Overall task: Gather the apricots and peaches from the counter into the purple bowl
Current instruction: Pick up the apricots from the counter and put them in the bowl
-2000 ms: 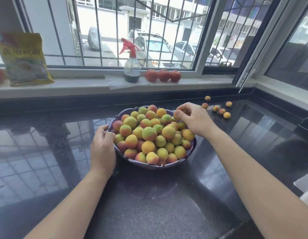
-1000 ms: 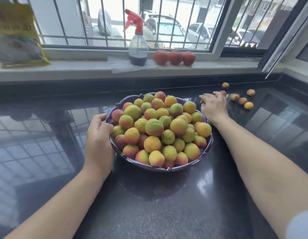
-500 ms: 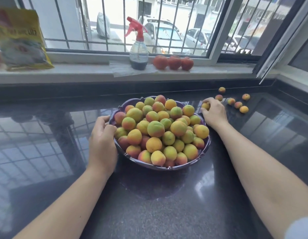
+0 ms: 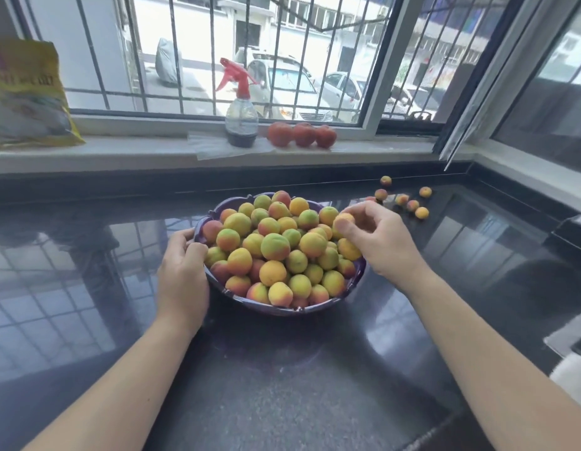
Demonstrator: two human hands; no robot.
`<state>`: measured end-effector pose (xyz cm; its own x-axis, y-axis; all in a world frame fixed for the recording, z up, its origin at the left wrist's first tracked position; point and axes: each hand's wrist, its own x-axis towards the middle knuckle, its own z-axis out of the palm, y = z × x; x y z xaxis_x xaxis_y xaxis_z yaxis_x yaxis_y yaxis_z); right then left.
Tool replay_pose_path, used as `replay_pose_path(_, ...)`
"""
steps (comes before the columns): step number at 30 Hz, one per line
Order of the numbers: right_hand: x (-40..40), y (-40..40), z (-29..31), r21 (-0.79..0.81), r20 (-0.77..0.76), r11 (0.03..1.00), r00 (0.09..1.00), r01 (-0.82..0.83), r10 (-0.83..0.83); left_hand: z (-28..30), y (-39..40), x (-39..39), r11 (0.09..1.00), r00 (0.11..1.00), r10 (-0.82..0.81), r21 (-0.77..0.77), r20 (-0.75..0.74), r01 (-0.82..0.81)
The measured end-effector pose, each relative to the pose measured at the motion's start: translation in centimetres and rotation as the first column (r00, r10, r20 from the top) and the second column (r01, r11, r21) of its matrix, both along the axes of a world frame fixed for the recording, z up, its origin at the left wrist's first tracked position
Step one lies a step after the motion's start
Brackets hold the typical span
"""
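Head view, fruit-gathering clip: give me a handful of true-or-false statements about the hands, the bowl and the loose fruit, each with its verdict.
1. The right hand pinches a small apricot over the purple bowl. True.
2. The left hand hangs clear of the bowl. False: it holds the bowl's rim.
3. Loose fruits lie on the counter beyond the right hand. True.
4. The spray bottle stands on the counter beside the bowl. False: it stands on the windowsill.
5. The bowl is nearly empty. False: it is heaped with fruit.
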<state>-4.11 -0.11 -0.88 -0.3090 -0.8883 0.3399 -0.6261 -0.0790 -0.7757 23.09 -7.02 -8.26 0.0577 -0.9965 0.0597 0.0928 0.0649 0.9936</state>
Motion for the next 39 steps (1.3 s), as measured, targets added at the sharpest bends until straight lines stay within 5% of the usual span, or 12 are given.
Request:
replay_pose_path(5, 1.5, 0.1, -0.6, 0.084, -0.091, 0.992, 0.992, 0.098, -0.090, 0.3, 0.2, -0.1, 1.000, 1.000, -0.002, 0.004, -0.013, 0.002)
replay_pose_path(10, 0.8, 0.1, 0.0, 0.072, 0.057, 0.996, 0.997, 0.055, -0.059, 0.3, 0.1, -0.1, 1.000, 0.999, 0.002, 0.003, -0.033, -0.002)
replay_pose_path(21, 0.3, 0.3, -0.1, 0.068, 0.045, 0.998, 0.999, 0.012, -0.015, 0.1, 0.1, 0.0, 1.000, 1.000, -0.001, -0.017, -0.014, 0.001)
replay_pose_path(25, -2.8, -1.5, -1.6, -0.028, 0.203, 0.982, 0.963, 0.188, -0.179, 0.0, 0.1, 0.0, 1.000, 1.000, -0.010, -0.018, -0.016, 0.010)
replay_pose_path(28, -6.7, -3.9, -5.2, 0.033, -0.094, 0.932, 0.930, 0.361, -0.356, 0.1, 0.2, 0.0, 1.000, 1.000, -0.015, -0.012, -0.021, 0.014)
replay_pose_path(31, -9.5, -6.1, -8.3, 0.104, -0.444, 0.918, 0.844, 0.383, -0.302, 0.1, 0.2, -0.1, 1.000, 0.999, -0.017, -0.016, -0.041, 0.016)
replay_pose_path(39, -10.8, -12.1, -7.8, 0.194, -0.544, 0.911, 0.812, 0.364, -0.208, 0.4, -0.1, -0.8, 1.000, 0.993, -0.003, -0.013, -0.122, 0.001)
